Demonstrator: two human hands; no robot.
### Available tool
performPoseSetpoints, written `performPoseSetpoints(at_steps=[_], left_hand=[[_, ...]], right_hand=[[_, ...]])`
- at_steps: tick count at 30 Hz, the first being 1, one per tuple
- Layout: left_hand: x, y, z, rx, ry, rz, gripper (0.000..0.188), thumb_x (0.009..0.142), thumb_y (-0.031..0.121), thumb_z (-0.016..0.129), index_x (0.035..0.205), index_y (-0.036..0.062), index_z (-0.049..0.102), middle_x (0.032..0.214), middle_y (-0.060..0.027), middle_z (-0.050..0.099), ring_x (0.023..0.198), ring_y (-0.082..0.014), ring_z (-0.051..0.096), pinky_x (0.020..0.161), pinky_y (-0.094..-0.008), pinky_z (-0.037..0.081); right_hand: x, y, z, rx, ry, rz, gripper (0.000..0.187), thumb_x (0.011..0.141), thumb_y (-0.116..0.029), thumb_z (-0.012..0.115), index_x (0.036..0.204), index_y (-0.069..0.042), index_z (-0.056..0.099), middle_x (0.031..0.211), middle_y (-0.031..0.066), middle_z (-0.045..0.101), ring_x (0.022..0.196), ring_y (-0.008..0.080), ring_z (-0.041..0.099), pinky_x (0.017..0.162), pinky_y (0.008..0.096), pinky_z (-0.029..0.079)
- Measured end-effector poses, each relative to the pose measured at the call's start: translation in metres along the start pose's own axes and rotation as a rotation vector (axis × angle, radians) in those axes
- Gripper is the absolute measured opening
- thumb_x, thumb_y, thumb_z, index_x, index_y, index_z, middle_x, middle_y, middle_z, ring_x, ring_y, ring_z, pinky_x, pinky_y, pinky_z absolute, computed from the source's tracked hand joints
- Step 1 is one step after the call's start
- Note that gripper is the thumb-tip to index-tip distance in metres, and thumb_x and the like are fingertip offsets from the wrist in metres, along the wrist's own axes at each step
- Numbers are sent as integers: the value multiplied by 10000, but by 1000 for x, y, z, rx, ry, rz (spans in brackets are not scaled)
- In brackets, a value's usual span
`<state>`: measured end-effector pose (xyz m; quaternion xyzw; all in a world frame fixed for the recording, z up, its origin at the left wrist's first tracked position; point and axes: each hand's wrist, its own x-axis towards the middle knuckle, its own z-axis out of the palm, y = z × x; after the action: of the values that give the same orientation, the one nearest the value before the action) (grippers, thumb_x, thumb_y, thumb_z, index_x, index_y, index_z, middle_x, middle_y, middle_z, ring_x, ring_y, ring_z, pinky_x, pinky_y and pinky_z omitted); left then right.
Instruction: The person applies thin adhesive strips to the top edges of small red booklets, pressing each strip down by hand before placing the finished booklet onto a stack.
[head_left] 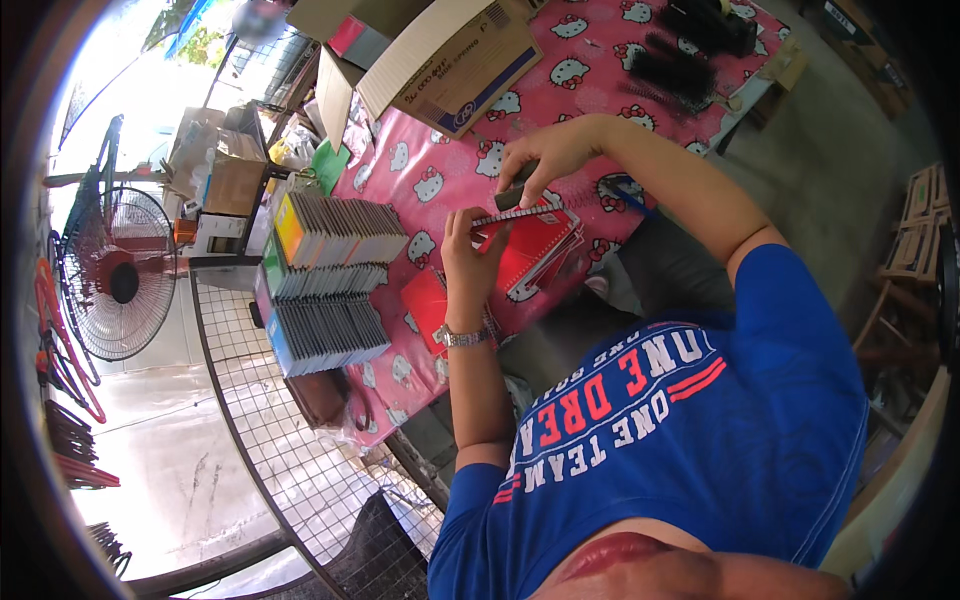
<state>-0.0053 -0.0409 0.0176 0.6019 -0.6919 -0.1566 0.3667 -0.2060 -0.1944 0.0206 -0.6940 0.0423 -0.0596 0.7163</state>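
My left hand [472,255] is closed on a red notebook [497,240], its fingers along the punched edge with a dark spiral coil [530,212]. Part of that coil sticks out past the notebook's right end. In the fingers of my right hand [550,160] is a small dark block-shaped tool [515,190], held right at the coiled edge; its exact kind is unclear. Several more red notebooks [545,255] lie loosely stacked underneath. Another red cover [425,305] shows beside my left wrist, which wears a metal watch.
Rows of spiral-bound notebooks [330,335] stand at the left of the pink patterned tablecloth [440,160]. An open cardboard box [465,75] sits at the far side. Dark loose coils [680,75] are piled far right. A fan [120,280] stands beyond the wire mesh, left.
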Motion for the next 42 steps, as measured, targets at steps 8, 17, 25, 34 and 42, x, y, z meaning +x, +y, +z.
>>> performPoseSetpoints(at_steps=[8, 17, 25, 34, 42], left_hand=[[0, 7, -4, 7, 22, -89, 275, 796, 97, 784, 971, -5, 598, 877, -90, 642, 721, -162, 623, 670, -276, 504], [-15, -16, 7, -642, 207, -359, 226, 894, 57, 693, 1076, -67, 643, 896, -48, 677, 767, -115, 639, 713, -257, 529], [-29, -5, 37, -333, 425, -267, 164, 886, 40, 690, 1034, -31, 698, 860, -71, 704, 743, -109, 654, 697, -255, 524], [-35, 10, 34, -89, 431, -129, 232, 845, -85, 630, 1062, -37, 695, 953, -83, 706, 836, -123, 655, 737, -249, 527], [-64, 2, -10, -568, 894, -270, 148, 903, -2, 635, 1037, -62, 659, 920, -98, 678, 792, -159, 649, 635, -260, 550]], right_hand=[[-20, 51, -27, -824, 442, 440, 555, 778, -391, 736, 1259, -136, 628, 1206, 107, 616, 1150, 267, 568, 996, 394, 424], [-108, 180, 80, -1290, 1014, 457, 684, 762, -367, 745, 1358, -124, 516, 1350, 160, 499, 1302, 383, 416, 1058, 539, 356], [-61, 50, 136, -787, 969, -194, 579, 745, -249, 745, 1266, -48, 591, 1192, 156, 608, 1124, 333, 566, 1004, 438, 428], [-32, 18, 133, -664, 737, -110, 537, 805, -215, 734, 1292, -44, 585, 1123, 152, 644, 1032, 271, 633, 934, 363, 486], [-42, 43, 105, -411, 894, -166, 424, 833, -228, 701, 1221, -71, 631, 1096, 125, 650, 1009, 266, 629, 896, 369, 492]])
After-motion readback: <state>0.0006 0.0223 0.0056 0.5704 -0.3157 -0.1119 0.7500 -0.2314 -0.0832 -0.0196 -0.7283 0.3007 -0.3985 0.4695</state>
